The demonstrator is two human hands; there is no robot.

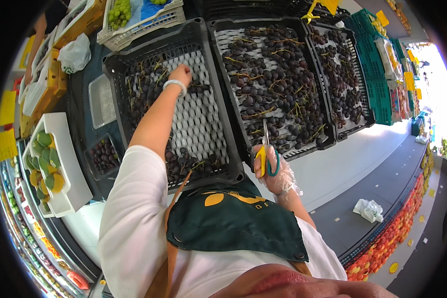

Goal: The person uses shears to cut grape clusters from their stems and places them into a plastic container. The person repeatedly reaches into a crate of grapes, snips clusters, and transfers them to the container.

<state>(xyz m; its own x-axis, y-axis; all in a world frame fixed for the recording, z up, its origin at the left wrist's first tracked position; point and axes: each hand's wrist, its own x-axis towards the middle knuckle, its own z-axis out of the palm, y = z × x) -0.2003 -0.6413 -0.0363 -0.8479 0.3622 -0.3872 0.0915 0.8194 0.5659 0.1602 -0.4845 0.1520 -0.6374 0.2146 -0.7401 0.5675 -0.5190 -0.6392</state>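
Observation:
My left hand [181, 74], bare and with a pale bangle at the wrist, is over the left black plastic crate [232, 149], beside a small bunch of dark grapes [198, 87]. Its fingers are curled; whether they pinch anything is hidden. More dark grapes lie along that crate's left side and near end, on white foam netting [195, 126]. My right hand [270, 167], in a clear plastic glove, holds scissors [265, 149] with yellow and teal handles, blades pointing away from me over the near edge of the middle crate of dark grapes [272, 78].
Left of the crates are an empty clear tray [102, 100], a clear tray of grapes [103, 156] and a white foam box [69, 164] of green-yellow fruit. A third grape crate [339, 74] stands at right. Another person's arm [37, 41] reaches in at upper left.

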